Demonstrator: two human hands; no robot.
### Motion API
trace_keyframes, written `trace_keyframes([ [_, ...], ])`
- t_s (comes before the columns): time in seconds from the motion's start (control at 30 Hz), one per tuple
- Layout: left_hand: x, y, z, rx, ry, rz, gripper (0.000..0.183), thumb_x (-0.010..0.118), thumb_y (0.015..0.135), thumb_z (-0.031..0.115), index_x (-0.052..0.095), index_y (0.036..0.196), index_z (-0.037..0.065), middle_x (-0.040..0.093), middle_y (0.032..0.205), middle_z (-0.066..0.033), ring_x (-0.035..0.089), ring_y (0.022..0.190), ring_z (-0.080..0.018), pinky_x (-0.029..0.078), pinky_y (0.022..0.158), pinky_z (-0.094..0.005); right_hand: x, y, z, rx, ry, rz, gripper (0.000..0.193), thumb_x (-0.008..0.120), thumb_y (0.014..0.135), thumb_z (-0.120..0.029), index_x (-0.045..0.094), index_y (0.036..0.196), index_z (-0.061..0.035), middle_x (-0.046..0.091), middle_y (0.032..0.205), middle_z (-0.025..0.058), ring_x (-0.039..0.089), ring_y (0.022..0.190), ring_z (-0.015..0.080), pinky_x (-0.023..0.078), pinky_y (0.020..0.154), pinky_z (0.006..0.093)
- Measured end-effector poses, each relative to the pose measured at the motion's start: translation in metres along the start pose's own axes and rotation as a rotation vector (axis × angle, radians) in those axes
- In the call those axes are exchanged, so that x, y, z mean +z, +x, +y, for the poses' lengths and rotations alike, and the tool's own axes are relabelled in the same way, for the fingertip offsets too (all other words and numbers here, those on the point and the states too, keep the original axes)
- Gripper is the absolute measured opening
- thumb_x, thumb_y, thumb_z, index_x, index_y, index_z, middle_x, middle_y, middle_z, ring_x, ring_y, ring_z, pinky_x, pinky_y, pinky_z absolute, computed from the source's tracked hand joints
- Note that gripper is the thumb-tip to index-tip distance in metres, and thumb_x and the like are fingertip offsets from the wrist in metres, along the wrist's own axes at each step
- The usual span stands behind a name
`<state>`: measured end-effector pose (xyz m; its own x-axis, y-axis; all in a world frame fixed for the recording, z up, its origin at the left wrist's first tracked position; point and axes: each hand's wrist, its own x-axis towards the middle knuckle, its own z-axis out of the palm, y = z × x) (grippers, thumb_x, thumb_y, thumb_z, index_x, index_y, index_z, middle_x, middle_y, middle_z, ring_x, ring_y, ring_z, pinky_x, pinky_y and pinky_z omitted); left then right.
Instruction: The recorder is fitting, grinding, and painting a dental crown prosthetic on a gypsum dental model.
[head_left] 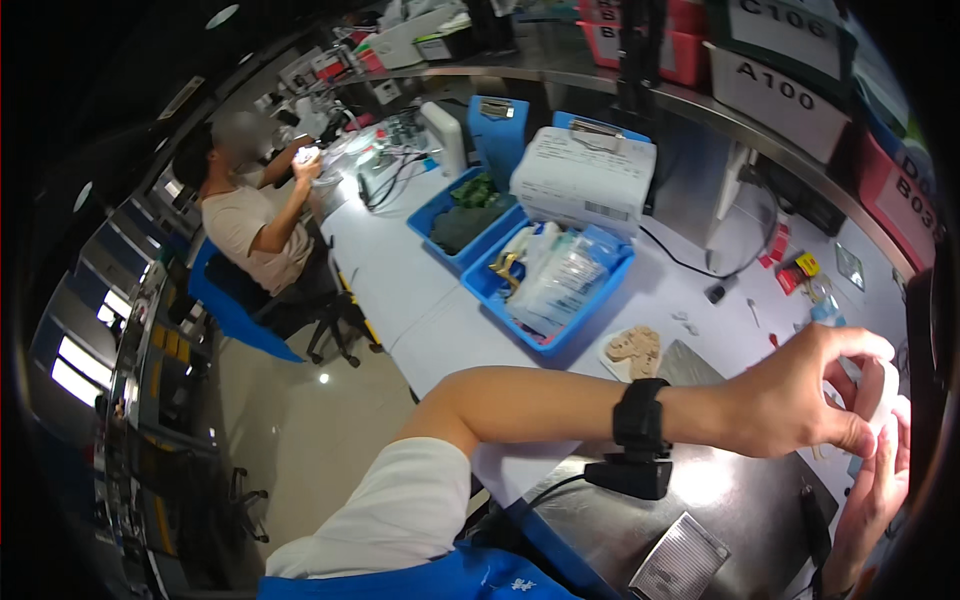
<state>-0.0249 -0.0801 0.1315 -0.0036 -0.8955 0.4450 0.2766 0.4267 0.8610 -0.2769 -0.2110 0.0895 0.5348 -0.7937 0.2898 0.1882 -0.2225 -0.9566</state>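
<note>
At the bench's right edge, the left hand (pixel 800 395) pinches what looks like a small white plastic part (pixel 880 385), the right hand's (pixel 875 490) open fingers steadying it from below; next, careful alignment.

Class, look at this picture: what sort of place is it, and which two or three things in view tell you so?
Probably an assembly or electronics workshop. A long white workbench carries blue parts bins full of bagged components, labelled storage boxes line the shelf above, and a seated co-worker handles a small part further along.
</note>
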Motion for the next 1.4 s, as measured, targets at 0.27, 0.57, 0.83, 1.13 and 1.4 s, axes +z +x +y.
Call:
trace_keyframes([
  [0.27, -0.008, -0.01, 0.019, -0.209, -0.186, 0.076, 0.067, 0.09, 0.085, 0.012, 0.051, 0.138, -0.003, 0.069, 0.12, -0.0099, 0.069, 0.108, -0.0186, 0.056, 0.098, -0.0348, 0.018, -0.005, 0.027, -0.398, 0.352, -0.275, 0.047, 0.059, 0.095, 0.013, 0.053, 0.142, 0.0084, 0.061, 0.14, 0.0167, 0.059, 0.132, 0.0261, 0.047, 0.115, 0.0398],
  [0.57, 0.009, -0.02, 0.011, -0.228, -0.194, 0.122, 0.056, 0.089, 0.081, 0.008, 0.06, 0.128, -0.002, 0.072, 0.111, -0.0093, 0.07, 0.106, -0.0211, 0.054, 0.1, -0.0368, 0.017, -0.022, -0.02, -0.569, -0.832, -0.156, 0.032, 0.083, 0.078, 0.002, 0.07, 0.107, -0.0002, 0.072, 0.103, 0.0047, 0.071, 0.093, 0.0181, 0.059, 0.082, 0.0343],
  [0.83, 0.014, -0.028, 0.016, -0.257, -0.177, 0.185, 0.052, 0.09, 0.08, 0.009, 0.062, 0.123, -0.003, 0.072, 0.111, -0.0106, 0.072, 0.101, -0.0232, 0.058, 0.093, -0.0375, 0.014, -0.035, -0.006, -0.261, -0.193, -0.185, 0.034, 0.082, 0.076, 0.002, 0.069, 0.107, 0.0036, 0.073, 0.103, 0.0067, 0.072, 0.09, 0.0202, 0.059, 0.079, 0.0327],
  [1.13, 0.011, -0.027, 0.013, 0.169, 0.59, 0.149, 0.096, 0.106, 0.057, 0.015, 0.052, 0.133, -0.008, 0.072, 0.118, -0.0177, 0.073, 0.106, -0.0242, 0.062, 0.092, -0.036, 0.017, -0.039, -0.005, -0.267, -0.19, -0.143, 0.035, 0.082, 0.078, -0.002, 0.068, 0.11, 0.0038, 0.073, 0.105, 0.0069, 0.072, 0.092, 0.02, 0.059, 0.081, 0.0324],
  [1.4, 0.002, -0.026, 0.006, 0.429, 0.726, 0.011, 0.11, 0.107, 0.055, 0.016, 0.041, 0.14, -0.006, 0.066, 0.128, -0.0207, 0.07, 0.113, -0.0261, 0.062, 0.095, -0.0403, 0.031, -0.031, -0.011, -0.272, -0.201, -0.1, 0.036, 0.082, 0.08, -0.005, 0.068, 0.112, 0.004, 0.073, 0.107, 0.0071, 0.072, 0.093, 0.0197, 0.059, 0.083, 0.0322],
])
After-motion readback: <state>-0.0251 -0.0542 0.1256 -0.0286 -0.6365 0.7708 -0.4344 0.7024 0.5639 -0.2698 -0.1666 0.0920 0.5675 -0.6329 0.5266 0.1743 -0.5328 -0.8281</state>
